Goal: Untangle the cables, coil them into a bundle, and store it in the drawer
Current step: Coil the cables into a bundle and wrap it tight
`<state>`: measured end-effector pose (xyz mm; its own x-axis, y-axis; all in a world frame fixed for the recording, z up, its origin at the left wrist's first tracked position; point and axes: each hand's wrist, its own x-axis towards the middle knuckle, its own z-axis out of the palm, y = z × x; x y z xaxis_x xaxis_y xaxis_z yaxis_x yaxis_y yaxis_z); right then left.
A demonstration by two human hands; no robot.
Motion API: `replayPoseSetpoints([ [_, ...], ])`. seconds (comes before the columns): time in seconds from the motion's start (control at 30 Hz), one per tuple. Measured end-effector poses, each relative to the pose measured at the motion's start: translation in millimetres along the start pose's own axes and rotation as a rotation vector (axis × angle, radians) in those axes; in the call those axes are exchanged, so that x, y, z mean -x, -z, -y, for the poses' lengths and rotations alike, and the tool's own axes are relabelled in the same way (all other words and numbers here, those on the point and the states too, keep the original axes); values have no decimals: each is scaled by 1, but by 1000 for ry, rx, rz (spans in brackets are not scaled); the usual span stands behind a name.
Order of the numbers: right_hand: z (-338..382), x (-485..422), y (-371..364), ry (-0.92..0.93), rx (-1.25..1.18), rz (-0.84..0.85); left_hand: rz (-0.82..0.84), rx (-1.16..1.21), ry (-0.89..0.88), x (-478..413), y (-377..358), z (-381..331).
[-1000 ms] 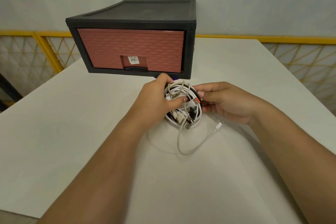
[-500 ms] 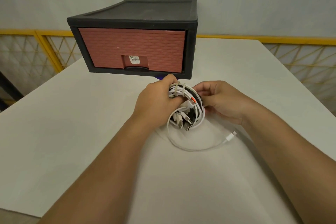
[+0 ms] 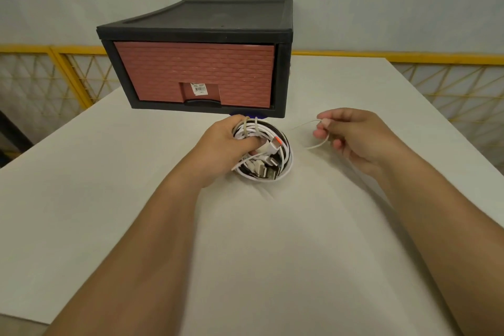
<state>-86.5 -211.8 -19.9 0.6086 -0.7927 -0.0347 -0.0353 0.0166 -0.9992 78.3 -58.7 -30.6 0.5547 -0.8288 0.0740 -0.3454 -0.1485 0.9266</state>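
A coil of white and black cables (image 3: 275, 161) with several plugs at its middle rests on the white table, just in front of the drawer unit. My left hand (image 3: 223, 147) grips the coil's far-left side, where a thin cable is wrapped round the strands. My right hand (image 3: 351, 136) is to the right of the coil and pinches the loose white cable end (image 3: 313, 147), pulled out sideways. The black drawer unit (image 3: 201, 35) has its reddish-brown drawer front (image 3: 196, 71) shut.
The white table (image 3: 109, 199) reaches to the right edge near a yellow mesh railing (image 3: 450, 73), which also runs behind on the left. A small blue object (image 3: 245, 115) peeks out under the drawer unit's front.
My right hand left the coil and drew the loose cable end off the table, out to the right. My left hand kept its grip on the coil, which now has an extra wrap.
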Motion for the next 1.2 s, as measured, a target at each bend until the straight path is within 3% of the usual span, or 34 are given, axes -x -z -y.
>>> replayPoseSetpoints([
  [0.07, 2, -2, 4, -17, -20, 38, 55, 87, 63, 0, 1, -1],
  [0.17, 4, -4, 11, 149, 362, -2, 98, 214, 140, 1, 5, -5],
  [0.23, 7, -4, 16, 241, 458, -61, 119, 337, 207, 3, 9, -9],
  [0.3, 10, -4, 20, 259, 416, -85, 135, 388, 235, 3, 12, -10],
  [0.43, 20, 2, 15, 254, 284, -27, 35, 250, 199, -1, 11, -2],
  [0.57, 27, 13, -3, 249, -129, 99, -35, 294, 215, -2, 11, -1],
  [0.63, 29, 17, -8, 192, -207, 145, -80, 313, 215, -3, 12, -2],
  [0.7, 26, 16, -9, 180, -28, 115, -120, 314, 187, -3, 12, -1],
  [0.93, 17, 14, -22, 397, 1013, 93, -138, 234, 84, -4, 7, -2],
  [1.1, 11, 15, -24, 426, 1252, 99, -123, 187, 53, -3, 7, -3],
  [1.2, 14, 14, -21, 346, 1144, 130, -135, 188, 50, -4, 7, -3],
])
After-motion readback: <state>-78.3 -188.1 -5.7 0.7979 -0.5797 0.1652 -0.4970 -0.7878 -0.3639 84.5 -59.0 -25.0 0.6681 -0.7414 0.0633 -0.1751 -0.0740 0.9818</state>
